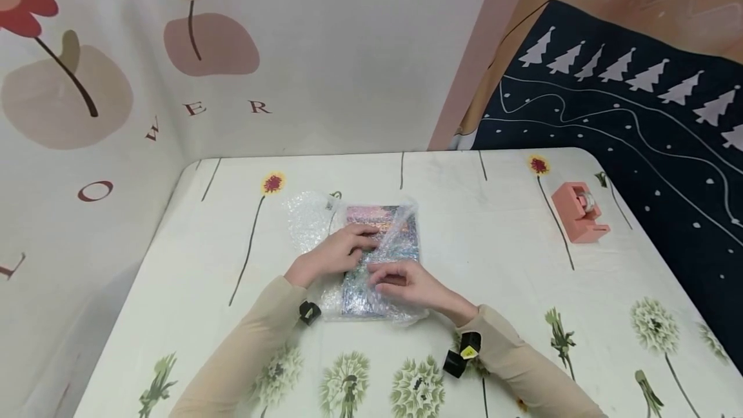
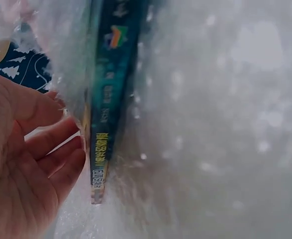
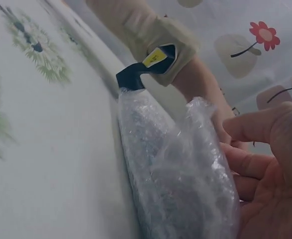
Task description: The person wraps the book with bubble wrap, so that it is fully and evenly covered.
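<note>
Both hands lie at the centre of the head view on a colourful flat book [image 1: 380,250] half covered in clear bubble wrap [image 1: 310,215]. The left hand [image 1: 336,251] rests fingers-flat on the cover; the right hand [image 1: 406,284] presses the wrap down with relaxed fingers. Yellow characters run along the book's spine [image 2: 100,159], too blurred to read. On the flowered tablecloth [image 1: 493,224], centre right, sits a pink tape dispenser [image 1: 577,211]. The wall hanging [image 1: 116,82] at upper left shows letters "O", "W", "E", "R"; its left edge is cut off.
</note>
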Available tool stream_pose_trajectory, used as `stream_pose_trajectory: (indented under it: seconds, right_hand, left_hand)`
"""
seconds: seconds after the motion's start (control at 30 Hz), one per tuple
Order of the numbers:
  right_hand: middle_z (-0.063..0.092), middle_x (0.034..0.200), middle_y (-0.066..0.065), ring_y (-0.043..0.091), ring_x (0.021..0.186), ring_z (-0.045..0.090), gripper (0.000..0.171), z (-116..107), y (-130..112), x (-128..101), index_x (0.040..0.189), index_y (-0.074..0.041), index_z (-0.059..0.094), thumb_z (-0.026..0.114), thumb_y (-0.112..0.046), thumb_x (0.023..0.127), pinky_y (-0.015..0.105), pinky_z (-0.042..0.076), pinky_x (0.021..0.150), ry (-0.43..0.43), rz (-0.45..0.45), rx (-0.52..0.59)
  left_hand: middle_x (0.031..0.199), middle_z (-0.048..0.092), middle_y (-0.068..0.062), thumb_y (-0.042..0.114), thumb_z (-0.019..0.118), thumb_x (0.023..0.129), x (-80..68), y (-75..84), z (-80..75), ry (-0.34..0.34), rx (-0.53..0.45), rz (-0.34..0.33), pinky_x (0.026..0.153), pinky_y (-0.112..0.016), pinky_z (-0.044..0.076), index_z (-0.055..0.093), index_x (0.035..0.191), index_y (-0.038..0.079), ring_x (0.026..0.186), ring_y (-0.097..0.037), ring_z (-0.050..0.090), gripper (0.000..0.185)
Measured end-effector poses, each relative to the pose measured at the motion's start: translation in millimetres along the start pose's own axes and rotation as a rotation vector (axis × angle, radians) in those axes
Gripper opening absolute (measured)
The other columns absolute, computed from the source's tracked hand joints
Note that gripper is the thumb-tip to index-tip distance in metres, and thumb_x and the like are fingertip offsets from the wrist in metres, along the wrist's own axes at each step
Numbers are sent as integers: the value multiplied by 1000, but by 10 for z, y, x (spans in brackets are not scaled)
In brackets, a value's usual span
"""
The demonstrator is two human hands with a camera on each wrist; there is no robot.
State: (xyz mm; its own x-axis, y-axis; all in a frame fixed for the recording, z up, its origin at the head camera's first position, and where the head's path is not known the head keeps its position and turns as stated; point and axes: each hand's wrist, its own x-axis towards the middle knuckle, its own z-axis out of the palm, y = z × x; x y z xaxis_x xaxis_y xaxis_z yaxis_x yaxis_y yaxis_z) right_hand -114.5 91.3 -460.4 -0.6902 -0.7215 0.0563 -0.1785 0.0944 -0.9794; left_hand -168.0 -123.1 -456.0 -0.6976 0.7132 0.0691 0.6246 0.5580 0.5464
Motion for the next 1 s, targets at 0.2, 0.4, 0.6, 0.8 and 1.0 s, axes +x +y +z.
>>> stream_pose_trajectory:
  seconds: [0.2,0.4,0.6,0.8,1.0]
  right_hand:
    - [53,131,19,33,122,48,28,16,26,-15,109,3,66,67,-3,81,36,38,101,-36,-70,-350]
    - [54,131,17,31,120,50,37,89,21,-51,114,2,65,72,-9,79,41,38,101,-42,-174,-633]
    - [54,130,18,30,120,51,37,48,4,-104,116,3,62,69,-9,82,37,39,101,-81,-251,-656]
    - [55,125,24,36,116,52,43,-256,4,-152,114,7,61,74,-7,75,42,41,98,71,-300,-563]
    - [29,147,26,38,136,25,95,-501,40,-98,138,9,37,84,-31,66,47,31,105,76,-119,-759]
  left_hand:
    - [137,48,-14,18,57,90,28,-10,-24,-15,-6,-22,105,-47,32,58,126,3,126,-32,42,40]
    - [140,43,-15,25,71,82,11,7,-30,-19,7,-38,101,-49,36,39,142,10,124,-31,42,70]
    - [140,42,-14,23,73,82,9,47,-25,-33,23,-37,98,-50,39,38,143,13,125,-32,40,71]
    - [141,41,-14,23,70,84,30,52,-3,-57,58,-34,99,-47,39,42,141,12,127,-31,39,64]
    - [139,42,-16,23,70,84,34,56,-5,-56,93,-25,101,-46,38,47,137,7,127,-32,38,60]
